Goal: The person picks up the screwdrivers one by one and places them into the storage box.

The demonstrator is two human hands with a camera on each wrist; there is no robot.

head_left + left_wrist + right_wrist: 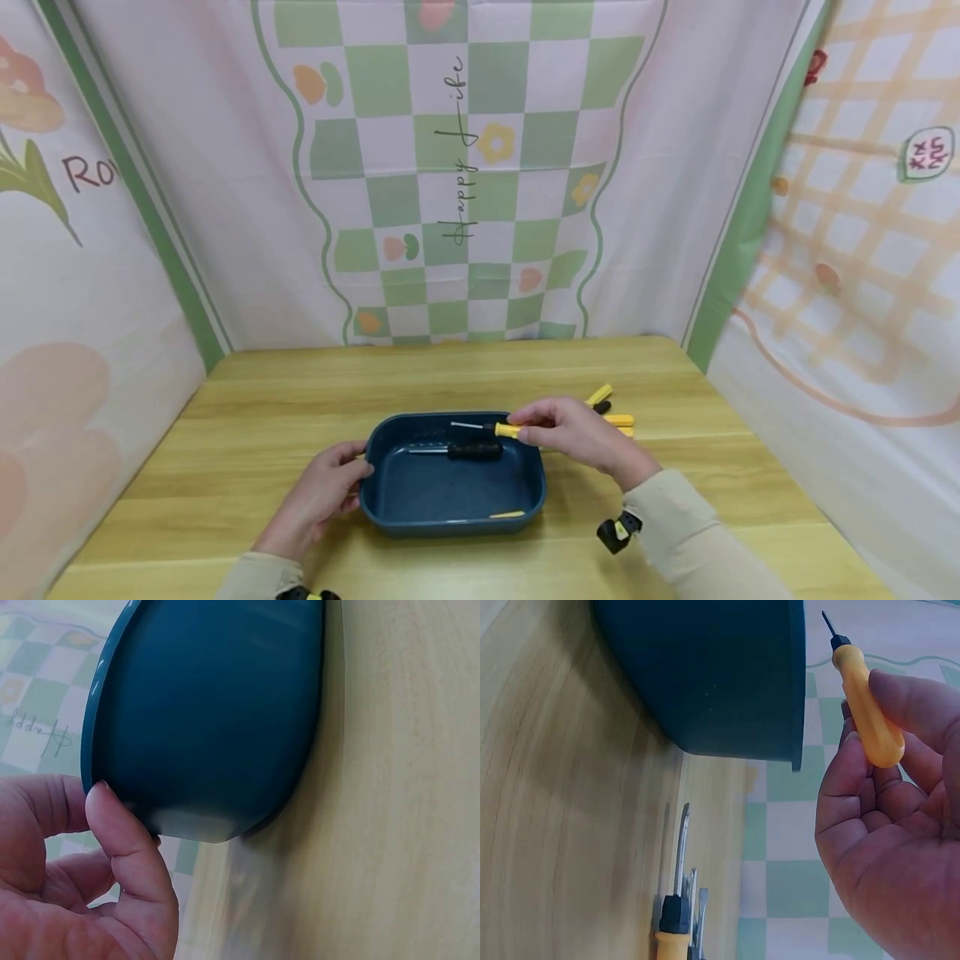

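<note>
Over the tub's (435,497) far right corner, in the head view, the right hand (570,433) is holding a yellow screwdriver (507,430), its thin shaft pointing left. The left hand (327,490) is gripping the tub's left end. Inside, a black screwdriver (474,451) is lying with its shaft leftward, and a yellow sliver (507,514), too small to make out, is showing by the near wall. Other screwdrivers (619,420) are lying on the worktop (300,400), partly behind the right hand; a checked cloth (435,200) is hanging beyond. In the left wrist view, the thumb and fingers are pinching the rim, nearly together. In the right wrist view, the fingers are pinching the yellow handle, and metal shafts are showing near the tub.
</note>
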